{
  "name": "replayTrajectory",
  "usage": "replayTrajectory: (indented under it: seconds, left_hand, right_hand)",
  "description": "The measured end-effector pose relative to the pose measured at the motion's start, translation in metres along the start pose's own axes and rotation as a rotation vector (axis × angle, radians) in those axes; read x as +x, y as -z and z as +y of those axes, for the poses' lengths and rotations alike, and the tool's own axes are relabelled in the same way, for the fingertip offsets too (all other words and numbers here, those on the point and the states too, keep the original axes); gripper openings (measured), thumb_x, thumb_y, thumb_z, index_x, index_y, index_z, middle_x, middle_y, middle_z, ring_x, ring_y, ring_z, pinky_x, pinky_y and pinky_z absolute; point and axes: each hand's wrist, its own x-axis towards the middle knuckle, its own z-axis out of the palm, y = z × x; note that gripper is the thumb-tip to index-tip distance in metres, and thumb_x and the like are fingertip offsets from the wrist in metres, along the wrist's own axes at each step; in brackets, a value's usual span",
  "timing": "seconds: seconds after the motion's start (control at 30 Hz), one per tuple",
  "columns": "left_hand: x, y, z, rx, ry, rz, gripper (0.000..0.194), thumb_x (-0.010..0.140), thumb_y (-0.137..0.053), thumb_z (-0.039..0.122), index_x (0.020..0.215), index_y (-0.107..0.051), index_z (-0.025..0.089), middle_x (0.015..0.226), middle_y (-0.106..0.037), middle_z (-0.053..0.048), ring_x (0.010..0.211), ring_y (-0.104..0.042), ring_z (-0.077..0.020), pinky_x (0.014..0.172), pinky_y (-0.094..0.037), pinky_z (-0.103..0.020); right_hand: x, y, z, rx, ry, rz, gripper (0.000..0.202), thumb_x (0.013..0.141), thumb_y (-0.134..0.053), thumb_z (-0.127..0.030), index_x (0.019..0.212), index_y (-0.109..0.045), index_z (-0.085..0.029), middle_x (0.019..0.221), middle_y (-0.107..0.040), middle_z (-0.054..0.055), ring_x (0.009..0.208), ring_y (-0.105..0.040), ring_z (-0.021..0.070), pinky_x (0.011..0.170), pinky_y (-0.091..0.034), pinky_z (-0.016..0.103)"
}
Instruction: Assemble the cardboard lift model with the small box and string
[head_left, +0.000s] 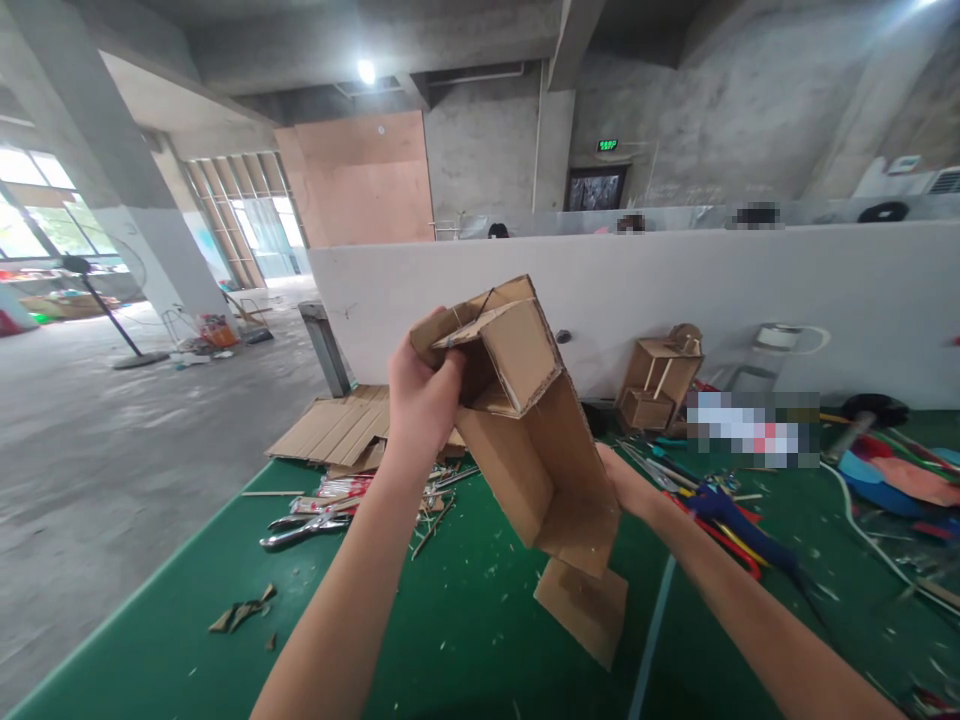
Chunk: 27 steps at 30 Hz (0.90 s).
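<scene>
A cardboard box structure [499, 470] is held up at a tilt over the green table, its open side toward me. One end has a smaller boxed-in compartment [523, 355]. My left hand [427, 385] is closed around that end, with the thumb at the compartment's opening. At the box's lower right side, my right hand [621, 485] grips the outer wall; most of its fingers are hidden behind the cardboard. Below the box's lower end, a loose-looking piece of cardboard [583, 610] shows; I cannot tell whether it is attached.
The green table [465, 640] bears pliers [307, 527], cardboard scraps [244, 610], flat cardboard sheets [334, 428] and a blue glue gun [739, 520] at the right. Another cardboard construction [652, 385] stands against the white partition [465, 270].
</scene>
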Motion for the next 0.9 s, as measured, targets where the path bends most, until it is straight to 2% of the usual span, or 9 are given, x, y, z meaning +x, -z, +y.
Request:
replayTrajectory:
  seconds: [0.07, 0.2, 0.27, 0.47, 0.57, 0.67, 0.9]
  left_hand:
    - [0.008, 0.000, 0.004, -0.018, -0.033, -0.005, 0.040, 0.074, -0.058, 0.012, 0.113, -0.060, 0.014, 0.111, -0.068, -0.008, 0.106, -0.064, -0.0206, 0.095, -0.052, -0.036]
    - [0.023, -0.003, 0.006, -0.007, -0.142, 0.006, 0.030, 0.072, -0.057, 0.009, 0.100, -0.064, 0.015, 0.101, -0.069, -0.005, 0.101, -0.065, -0.0194, 0.094, -0.053, -0.035]
    - [0.030, -0.004, 0.003, 0.023, -0.173, 0.025, 0.028, 0.072, -0.054, 0.008, 0.097, -0.063, 0.015, 0.096, -0.069, -0.004, 0.097, -0.066, -0.0188, 0.093, -0.053, -0.035]
    - [0.040, -0.010, -0.011, 0.345, -0.174, 0.172, 0.047, 0.068, -0.056, 0.003, 0.113, -0.058, 0.015, 0.112, -0.068, -0.010, 0.111, -0.061, -0.0245, 0.105, -0.043, -0.041]
    - [0.034, -0.017, -0.014, 0.434, -0.154, 0.170, 0.051, 0.068, -0.057, 0.002, 0.116, -0.057, 0.015, 0.114, -0.067, -0.010, 0.116, -0.058, -0.0273, 0.108, -0.041, -0.043]
    - [0.023, -0.025, -0.018, 0.444, -0.131, 0.109, 0.053, 0.070, -0.054, 0.001, 0.122, -0.055, 0.014, 0.119, -0.066, -0.012, 0.118, -0.057, -0.0287, 0.107, -0.043, -0.044]
    - [-0.009, -0.043, -0.022, 0.523, -0.119, -0.028, 0.056, 0.076, -0.048, 0.000, 0.131, -0.047, 0.011, 0.132, -0.057, -0.015, 0.126, -0.052, -0.0298, 0.109, -0.041, -0.049]
  right_hand:
    - [-0.005, 0.001, 0.008, 0.007, -0.014, -0.082, 0.035, 0.085, -0.051, -0.051, 0.077, -0.071, -0.023, 0.085, -0.071, 0.000, 0.083, -0.064, 0.0269, 0.070, -0.056, 0.036]
    - [-0.008, -0.007, 0.017, -0.071, -0.068, -0.129, 0.036, 0.087, -0.044, -0.043, 0.091, -0.070, -0.019, 0.097, -0.072, 0.007, 0.092, -0.064, 0.0255, 0.077, -0.054, 0.036]
    - [-0.013, -0.017, 0.016, -0.155, -0.109, -0.146, 0.033, 0.089, -0.042, -0.036, 0.096, -0.068, -0.018, 0.097, -0.072, 0.009, 0.090, -0.065, 0.0245, 0.075, -0.053, 0.035]
    - [-0.041, -0.052, -0.006, -0.496, -0.180, -0.195, 0.033, 0.093, -0.037, -0.032, 0.076, -0.062, -0.019, 0.077, -0.069, 0.010, 0.075, -0.067, 0.0273, 0.067, -0.045, 0.036]
    - [-0.052, -0.064, -0.023, -0.674, -0.136, -0.235, 0.034, 0.095, -0.034, -0.030, 0.077, -0.060, -0.019, 0.076, -0.069, 0.009, 0.072, -0.067, 0.0276, 0.062, -0.041, 0.034]
    - [-0.055, -0.067, -0.041, -0.900, -0.073, -0.324, 0.037, 0.098, -0.030, -0.030, 0.081, -0.061, -0.020, 0.076, -0.070, 0.006, 0.071, -0.069, 0.0260, 0.056, -0.039, 0.030]
    - [-0.048, -0.044, -0.061, -1.063, -0.024, -0.372, 0.030, 0.097, -0.034, -0.025, 0.088, -0.063, -0.019, 0.085, -0.070, 0.005, 0.082, -0.069, 0.0245, 0.057, -0.040, 0.031]
